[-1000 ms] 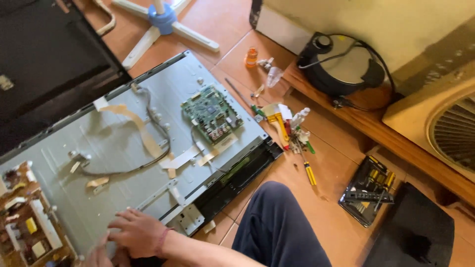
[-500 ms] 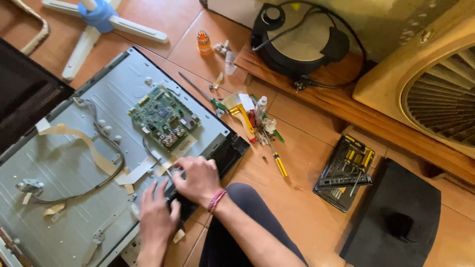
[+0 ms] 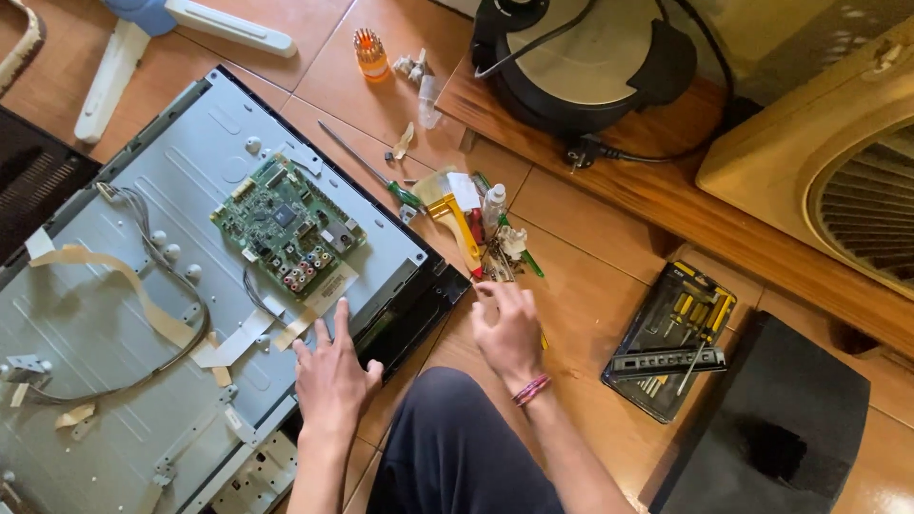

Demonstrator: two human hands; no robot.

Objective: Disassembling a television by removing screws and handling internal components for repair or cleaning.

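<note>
A flat screen lies face down on the tiled floor, its grey metal back panel (image 3: 114, 314) up. A green circuit board (image 3: 286, 224) is mounted on the panel, with flat ribbon cables (image 3: 143, 305) and grey wires beside it. My left hand (image 3: 331, 376) rests open, fingers spread, on the panel's near edge just below the board. My right hand (image 3: 509, 328) hovers open over the floor tiles to the right of the screen, fingertips close to a heap of small tools (image 3: 486, 233) with a yellow-handled brush (image 3: 455, 221). Neither hand holds anything.
A long green-handled screwdriver (image 3: 371, 171) lies by the panel. A black screwdriver kit tray (image 3: 671, 343) sits right of my hand, a black cover (image 3: 771, 428) beyond it. A round black cooker (image 3: 590, 52) stands on a wooden plank. A fan housing (image 3: 838, 181) is far right.
The view swung right and closer. My right hand left the panel's edge and moved right toward the tool heap. My left hand shifted along the panel's near edge and spread open.
</note>
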